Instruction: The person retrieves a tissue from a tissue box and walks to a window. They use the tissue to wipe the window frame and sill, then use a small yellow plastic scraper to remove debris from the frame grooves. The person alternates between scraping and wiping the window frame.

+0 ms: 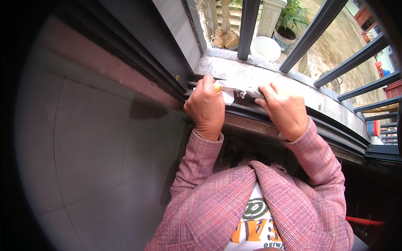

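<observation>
Over the sliding-window track (238, 109), close to the dark metal frame, my left hand (207, 105) is closed on a yellow-tipped tool (217, 88), most of it hidden in the fist. White material, perhaps paper or plastic (227, 98), shows beside that hand. Between the hands lies a crumpled whitish cloth (240, 88), with a frayed dark-grey bit hanging at its lower edge. My right hand (287, 109) pinches the cloth's right end between thumb and fingers, above the track. Bright light washes out part of the cloth and the sill (267, 73).
Dark metal window bars (298, 39) rise beyond the sill. Outside are a white basin (265, 48), rocks in a pot (225, 39), a bucket with a plant (284, 37) and a red-and-blue bucket (373, 128). A tiled wall (91, 141) stands left.
</observation>
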`<state>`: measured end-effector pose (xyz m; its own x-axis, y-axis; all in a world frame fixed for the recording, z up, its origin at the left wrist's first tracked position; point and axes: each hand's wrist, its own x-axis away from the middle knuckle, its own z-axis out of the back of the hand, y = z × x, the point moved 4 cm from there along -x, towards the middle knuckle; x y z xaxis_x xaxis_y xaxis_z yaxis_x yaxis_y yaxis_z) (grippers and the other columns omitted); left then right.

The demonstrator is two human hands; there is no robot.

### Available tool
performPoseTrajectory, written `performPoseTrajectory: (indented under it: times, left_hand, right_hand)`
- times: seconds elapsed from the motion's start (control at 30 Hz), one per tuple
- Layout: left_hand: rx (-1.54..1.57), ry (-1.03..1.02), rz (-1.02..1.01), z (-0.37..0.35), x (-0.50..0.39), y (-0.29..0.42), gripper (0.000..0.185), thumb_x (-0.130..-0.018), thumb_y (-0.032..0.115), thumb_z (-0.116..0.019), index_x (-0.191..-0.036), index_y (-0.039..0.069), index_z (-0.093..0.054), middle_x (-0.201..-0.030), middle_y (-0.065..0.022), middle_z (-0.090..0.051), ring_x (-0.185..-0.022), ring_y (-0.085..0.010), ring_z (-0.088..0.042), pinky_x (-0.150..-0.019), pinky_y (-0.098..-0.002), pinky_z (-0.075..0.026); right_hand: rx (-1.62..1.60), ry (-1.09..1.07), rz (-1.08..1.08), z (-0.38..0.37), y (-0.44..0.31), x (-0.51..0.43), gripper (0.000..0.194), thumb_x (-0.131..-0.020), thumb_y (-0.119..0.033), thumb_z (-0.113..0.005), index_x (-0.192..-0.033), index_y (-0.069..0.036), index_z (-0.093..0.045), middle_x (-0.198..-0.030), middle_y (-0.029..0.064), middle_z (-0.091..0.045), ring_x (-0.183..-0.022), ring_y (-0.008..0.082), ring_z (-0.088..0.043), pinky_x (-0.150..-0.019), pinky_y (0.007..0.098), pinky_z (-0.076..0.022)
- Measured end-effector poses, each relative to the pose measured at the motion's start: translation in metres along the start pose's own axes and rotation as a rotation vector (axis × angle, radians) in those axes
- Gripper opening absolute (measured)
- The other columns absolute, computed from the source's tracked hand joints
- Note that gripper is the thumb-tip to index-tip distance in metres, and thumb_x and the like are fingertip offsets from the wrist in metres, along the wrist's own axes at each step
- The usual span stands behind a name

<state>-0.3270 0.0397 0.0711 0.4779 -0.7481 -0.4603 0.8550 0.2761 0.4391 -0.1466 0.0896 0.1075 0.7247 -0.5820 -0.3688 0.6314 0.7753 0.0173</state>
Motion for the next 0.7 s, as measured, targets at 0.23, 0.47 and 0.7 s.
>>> performPoseTrajectory:
  times: [0.23, 0.47, 0.7]
  left_hand:
    - [-0.016, -0.057, -0.011, 0.001, -0.005, -0.002, 0.025, -0.077, 0.012, -0.079, -0.095, 0.011, -0.061, -0.09, -0.0069, -0.067, -0.077, -0.0327, -0.068, -0.062, -0.0431, -0.052]
    - [0.034, -0.078, -0.01, 0.005, -0.007, -0.001, 0.029, -0.076, 0.01, -0.08, -0.098, 0.01, -0.061, -0.091, -0.0086, -0.067, -0.08, -0.033, -0.068, -0.065, -0.0425, -0.053]
    - [0.25, 0.026, -0.163, 0.023, 0.013, -0.001, 0.044, -0.071, 0.001, -0.078, -0.112, 0.011, -0.065, -0.091, -0.0087, -0.067, -0.082, -0.0314, -0.068, -0.067, -0.0399, -0.053]
  right_hand:
    - [-0.067, -0.116, 0.14, 0.016, 0.007, -0.014, 0.027, -0.088, -0.012, -0.066, -0.114, -0.015, -0.069, -0.085, 0.0074, -0.062, -0.073, 0.0274, -0.066, -0.059, 0.0389, -0.0518]
    - [-0.204, -0.269, 0.32, 0.002, 0.009, -0.031, 0.024, -0.085, -0.009, -0.062, -0.108, -0.012, -0.068, -0.082, 0.0087, -0.06, -0.072, 0.0292, -0.066, -0.061, 0.0397, -0.0527]
    - [-0.29, -0.241, 0.316, -0.003, 0.002, -0.039, 0.017, -0.082, -0.007, -0.063, -0.099, -0.007, -0.065, -0.082, 0.0105, -0.059, -0.072, 0.0323, -0.066, -0.062, 0.0412, -0.0534]
